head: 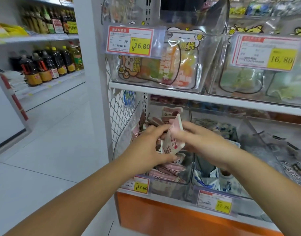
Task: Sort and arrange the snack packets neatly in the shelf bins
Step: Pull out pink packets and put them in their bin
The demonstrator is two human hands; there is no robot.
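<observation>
Both my hands reach into the leftmost clear bin on the lower shelf, which holds several pink and white snack packets. Between them I hold a small upright bunch of the same pink and white packets. My left hand grips the bunch from the left with thumb underneath. On the right side of the bunch, my right hand pinches it with its fingers. More packets stand at the back of the bin.
The neighbouring bin holds blue and white packets. Clear bins with colourful packs sit on the shelf above, behind yellow price tags. An orange base panel runs below. Bottles line shelves across the aisle at left.
</observation>
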